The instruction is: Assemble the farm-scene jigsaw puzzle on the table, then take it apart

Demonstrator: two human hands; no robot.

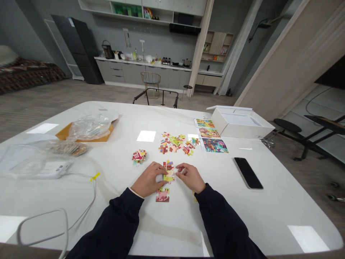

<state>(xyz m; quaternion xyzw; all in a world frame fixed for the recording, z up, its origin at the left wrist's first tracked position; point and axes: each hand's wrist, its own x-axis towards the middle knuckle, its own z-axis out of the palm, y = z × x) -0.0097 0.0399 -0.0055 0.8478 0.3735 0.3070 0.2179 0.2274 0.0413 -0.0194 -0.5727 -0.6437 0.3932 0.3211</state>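
Note:
Partly joined jigsaw puzzle pieces (169, 175) lie flat on the white table in front of me. My left hand (149, 180) grips their left side, its thumb and forefinger bent around the edge. At their right side my right hand (191, 177) has its thumb and fingers apart, with the fingertips close to the edge; whether they touch cannot be made out. A pink puzzle piece (162, 196) lies just below the left fingertips. Beyond the hands is a spread of loose puzzle pieces (176, 142). A small pile of puzzle pieces (139, 155) sits to the left. A yellow piece (194, 197) is partly hidden by my right wrist.
Picture sheets (214, 145) lie beside an open white box (239, 124) at the back right. A phone (248, 173) rests on the right. To the left are bagged pieces (68, 148), a plastic-covered orange packet (88, 129), a white adapter (51, 169) and its cable (40, 239).

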